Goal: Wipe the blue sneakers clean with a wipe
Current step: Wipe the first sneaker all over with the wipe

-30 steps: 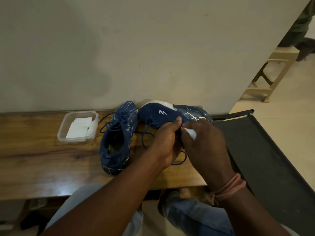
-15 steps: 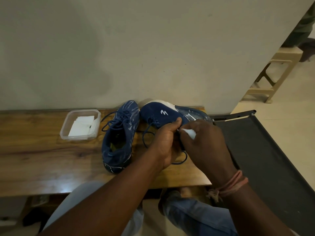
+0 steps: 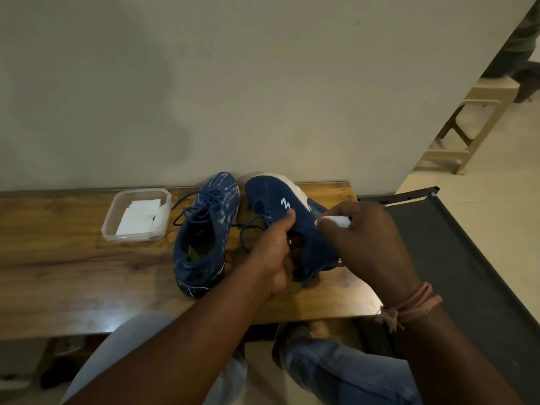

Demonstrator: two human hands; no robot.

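My left hand (image 3: 277,247) has its grip curled round the tilted blue sneaker (image 3: 280,211) on the worktop (image 3: 58,276), while my right hand (image 3: 368,244) pinches a white wipe (image 3: 333,221) against its side.

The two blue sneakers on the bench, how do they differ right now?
The left sneaker lies flat on the wooden bench, untouched; the right sneaker is tipped on its side, white sole showing. The left hand grips the right sneaker's opening while the right hand presses a wipe to it. Both are blue and laced.
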